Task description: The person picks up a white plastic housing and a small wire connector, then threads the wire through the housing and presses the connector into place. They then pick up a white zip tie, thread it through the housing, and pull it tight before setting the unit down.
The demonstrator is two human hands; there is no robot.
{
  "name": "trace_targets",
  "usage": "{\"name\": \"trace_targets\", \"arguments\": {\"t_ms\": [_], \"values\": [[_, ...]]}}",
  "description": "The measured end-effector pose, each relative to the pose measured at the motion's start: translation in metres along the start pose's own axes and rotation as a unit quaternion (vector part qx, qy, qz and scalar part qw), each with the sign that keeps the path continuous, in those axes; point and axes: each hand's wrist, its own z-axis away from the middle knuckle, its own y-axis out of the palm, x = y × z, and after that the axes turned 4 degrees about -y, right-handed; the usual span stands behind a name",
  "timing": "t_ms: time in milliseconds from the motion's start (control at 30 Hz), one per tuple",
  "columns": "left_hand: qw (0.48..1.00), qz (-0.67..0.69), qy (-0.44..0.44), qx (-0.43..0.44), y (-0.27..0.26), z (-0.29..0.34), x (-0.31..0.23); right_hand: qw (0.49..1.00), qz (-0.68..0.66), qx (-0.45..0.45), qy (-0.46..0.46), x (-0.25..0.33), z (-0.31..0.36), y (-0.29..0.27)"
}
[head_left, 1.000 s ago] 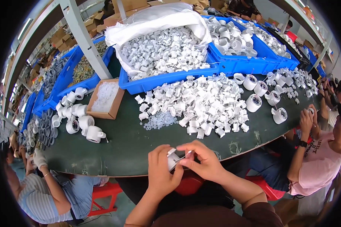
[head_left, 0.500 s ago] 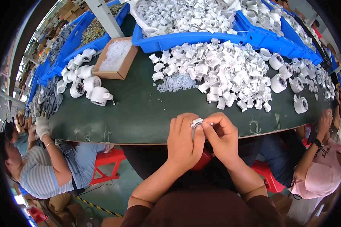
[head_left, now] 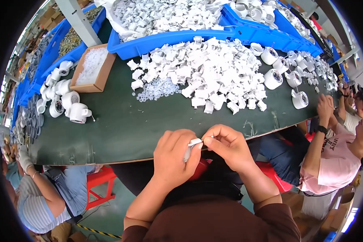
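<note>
Above the near edge of the table, my left hand [head_left: 173, 155] is closed around a small white plastic piece [head_left: 194, 142], gripped between thumb and fingers. Most of that piece is hidden by the hand. My right hand [head_left: 229, 150] comes in from the right with thumb and forefinger pinched at the piece's end; whatever lies between those fingertips is too small to make out. Beyond both hands spreads a heap of white plastic parts [head_left: 218, 72]. A patch of small translucent rings [head_left: 157, 89] lies at the heap's left side.
Blue bins [head_left: 169, 38] full of white parts line the back. At the left stand a cardboard box [head_left: 94, 86] of small clear pieces and white round housings [head_left: 80, 113]. More housings [head_left: 273, 79] sit right of the heap. Seated people [head_left: 330, 161] work on either side.
The view has turned, so the table's contents sit further left. My hands remain together at the white piece, which now tilts differently in my left hand.
</note>
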Motion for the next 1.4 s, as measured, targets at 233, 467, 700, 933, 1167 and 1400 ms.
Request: {"name": "trace_targets", "arguments": {"t_ms": [233,467,700,933,1167,1400], "values": [[0.999,0.023,-0.026,-0.027,-0.001,-0.002,0.005,0.937,0.298,-0.031,-0.182,0.004,-0.007,-0.020],[0.993,0.067,-0.077,-0.052,-0.007,-0.001,0.012,0.674,0.666,-0.135,-0.291,0.015,-0.033,-0.057],[0.909,0.325,-0.262,0.012,-0.012,0.008,0.022,0.905,0.390,-0.134,-0.105,0.036,-0.035,-0.065],[0.860,0.425,-0.278,0.042,-0.002,0.004,0.008,0.950,0.249,-0.013,-0.186,-0.007,-0.018,0.003],[0.890,0.370,-0.266,0.036,-0.007,0.008,0.019,0.942,0.273,-0.001,-0.197,-0.009,-0.025,0.014],[0.913,0.306,-0.269,-0.021,-0.010,0.010,0.021,0.925,0.323,-0.022,-0.202,-0.007,-0.029,0.016]]}}
